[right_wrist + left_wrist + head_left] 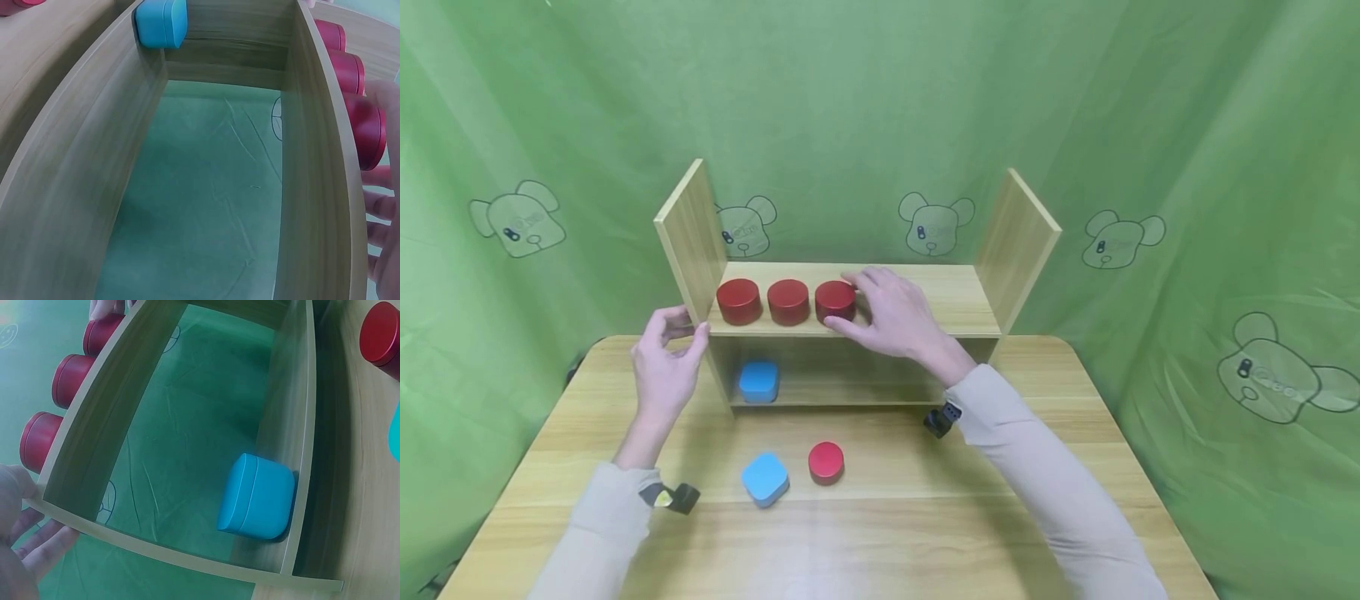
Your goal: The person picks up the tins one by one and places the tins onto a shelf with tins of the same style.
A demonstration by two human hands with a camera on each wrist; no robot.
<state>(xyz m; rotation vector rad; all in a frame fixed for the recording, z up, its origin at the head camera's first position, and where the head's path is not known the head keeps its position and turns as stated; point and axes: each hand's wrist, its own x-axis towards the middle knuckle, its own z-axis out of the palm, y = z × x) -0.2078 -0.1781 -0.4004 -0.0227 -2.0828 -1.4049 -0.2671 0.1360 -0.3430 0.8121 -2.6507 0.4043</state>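
Three round red tins stand in a row on the upper board of a wooden shelf (940, 296). My right hand (891, 312) holds the rightmost red tin (835, 298), thumb at its front and fingers behind. The middle tin (788, 302) and left tin (739, 301) stand beside it. At the shelf's left side, my left hand (666, 362) pinches the side panel (156, 551), with the thumb in front and fingers behind. A blue rounded-square tin (259, 497) sits on the lower board, at the left.
On the wooden table (880, 542) before the shelf lie another blue tin (765, 479) and a smaller-looking red tin (826, 463). Upright panels rise at both shelf ends, the right panel (1018, 250) beyond my right hand. A green curtain (865, 100) hangs behind.
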